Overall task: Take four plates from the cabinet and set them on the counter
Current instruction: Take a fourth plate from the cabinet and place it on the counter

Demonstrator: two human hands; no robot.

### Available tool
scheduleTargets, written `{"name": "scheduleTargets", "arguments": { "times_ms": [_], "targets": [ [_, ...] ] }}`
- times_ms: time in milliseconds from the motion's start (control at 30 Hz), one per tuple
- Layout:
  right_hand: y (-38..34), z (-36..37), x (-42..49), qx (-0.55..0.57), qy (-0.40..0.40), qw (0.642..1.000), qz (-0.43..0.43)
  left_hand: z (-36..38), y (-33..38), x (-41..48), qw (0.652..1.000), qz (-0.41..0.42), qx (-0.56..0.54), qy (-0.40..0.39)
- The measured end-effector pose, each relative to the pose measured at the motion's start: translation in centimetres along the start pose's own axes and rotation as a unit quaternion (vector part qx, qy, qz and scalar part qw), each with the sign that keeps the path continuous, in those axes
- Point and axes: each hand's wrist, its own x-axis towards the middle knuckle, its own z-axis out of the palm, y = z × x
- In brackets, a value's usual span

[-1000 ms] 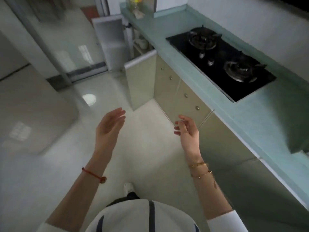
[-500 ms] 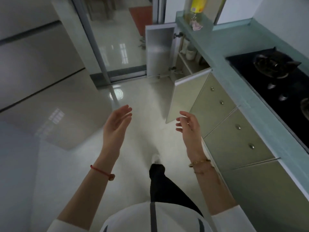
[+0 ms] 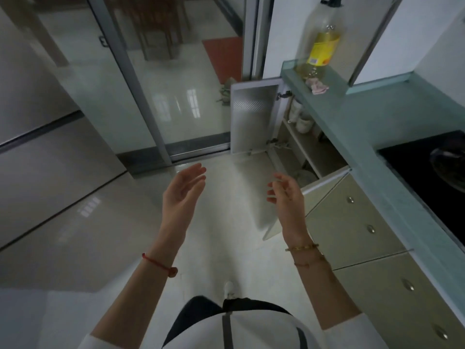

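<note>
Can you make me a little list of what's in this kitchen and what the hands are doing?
Counter: teal, bottle of yellow liquid at its far end
Cabinet: under the counter, both doors open, white crockery on a shelf
Left hand: open, empty, raised above the floor
Right hand: open, empty, raised nearer the cabinet

Open pale-green base cabinet: interior largely hidden behind the teal glass counter and its near door. White rounded crockery on the upper shelf blurred, kind not determinable; pale round item on the lower shelf mostly covered by the door's edge. Black glass hob cut off at the right edge.
</note>
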Motion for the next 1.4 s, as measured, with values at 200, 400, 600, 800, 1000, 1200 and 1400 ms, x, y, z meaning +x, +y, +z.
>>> {"name": "scheduleTargets", "arguments": {
  "times_ms": [200, 400, 600, 800, 1000, 1200, 1400],
  "targets": [
    [-1.3, 3.8, 9.0, -0.004, 0.032, 0.999, 0.014, 1.0, -1.0, 11.7, 1.0, -0.021, -0.008, -0.016],
    [-0.4, 7.1, 18.5, 0.005, 0.126, 0.991, 0.04, 4.0, -3.0, 25.8, 0.993, -0.023, -0.005, -0.112],
    [0.4, 9.6, 26.6, 0.03, 0.252, 0.965, 0.066, 8.2, -3.3, 38.7, 0.97, -0.042, 0.029, -0.237],
    [1.4, 9.5, 32.0, 0.058, 0.378, 0.918, 0.108, 14.1, -4.8, 47.5, 0.919, -0.043, 0.079, -0.383],
    [3.4, 7.1, 37.4, 0.065, 0.444, 0.883, 0.14, 21.7, -8.9, 54.0, 0.892, -0.068, 0.094, -0.437],
    [6.6, 4.0, 43.7, 0.045, 0.46, 0.868, 0.18, 28.0, -15.2, 58.0, 0.877, -0.098, 0.112, -0.458],
    [14.4, 1.9, 49.5, 0.01, 0.455, 0.859, 0.233, 32.9, -24.7, 61.2, 0.855, -0.112, 0.175, -0.475]
  ]
}}
